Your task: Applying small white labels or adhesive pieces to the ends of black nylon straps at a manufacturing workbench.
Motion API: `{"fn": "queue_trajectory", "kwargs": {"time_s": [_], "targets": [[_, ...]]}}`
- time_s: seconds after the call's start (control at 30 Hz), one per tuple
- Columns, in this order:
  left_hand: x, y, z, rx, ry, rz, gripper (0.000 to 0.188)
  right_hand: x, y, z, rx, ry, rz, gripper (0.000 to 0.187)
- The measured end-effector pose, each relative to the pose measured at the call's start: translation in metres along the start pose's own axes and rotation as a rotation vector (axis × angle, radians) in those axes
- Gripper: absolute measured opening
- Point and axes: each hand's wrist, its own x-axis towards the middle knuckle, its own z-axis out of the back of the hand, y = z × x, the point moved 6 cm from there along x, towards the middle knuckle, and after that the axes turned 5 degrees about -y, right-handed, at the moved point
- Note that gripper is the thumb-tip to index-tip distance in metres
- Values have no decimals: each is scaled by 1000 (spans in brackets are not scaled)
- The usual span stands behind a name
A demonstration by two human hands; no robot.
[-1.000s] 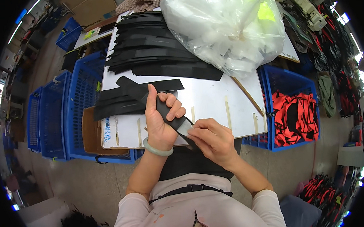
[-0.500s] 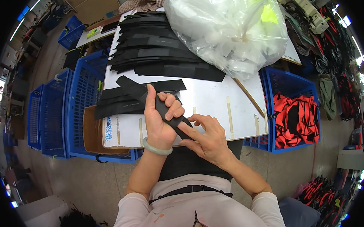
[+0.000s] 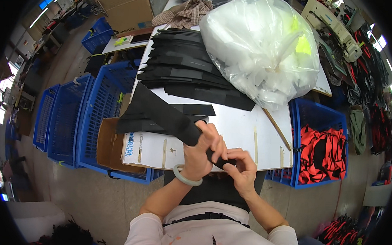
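A long black fabric strip [image 3: 161, 113] slants from the upper left down through both hands above the table's front edge. My left hand [image 3: 202, 151] is closed round its middle, with a pale bangle at the wrist. The strip's lower end is bunched between the fingers and thumb of my right hand [image 3: 242, 170], just to the right. Beneath the strip's upper part lie several more black strips [image 3: 139, 123] on the white table [image 3: 237, 128]. A larger stack of black strips [image 3: 185, 63] is spread behind them.
A big clear plastic bag [image 3: 260, 51] of white pieces sits at the back right. A wooden stick [image 3: 277, 129] lies near the right edge. Blue crates [image 3: 102, 94] flank the table; the right one holds red and black fabric pieces [image 3: 319, 156]. An open cardboard box [image 3: 109, 151] stands at the left.
My view has shifted, so the table appears lower and to the right. The strip now stretches out farther to the upper left, and my right fingers have closed on its lower end.
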Motion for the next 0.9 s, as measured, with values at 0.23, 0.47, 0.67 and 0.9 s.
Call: {"fn": "queue_trajectory", "kwargs": {"time_s": [0.23, 0.47, 0.67, 0.9], "targets": [[-14, 0, -11, 238, 176, -122, 21, 6, -11, 1, 367, -31, -286, 18], [-12, -2, 12, 541, 99, 29, 49, 11, -3, 24, -71, -33, -372, 11], [-42, 39, 46, 453, -132, 458, 42, 27, 24, 67, -716, -102, 472, 15], [-71, 77, -3, 1562, 708, -239, 62, -27, -29, 100, -1059, 52, 402, 27]]}}
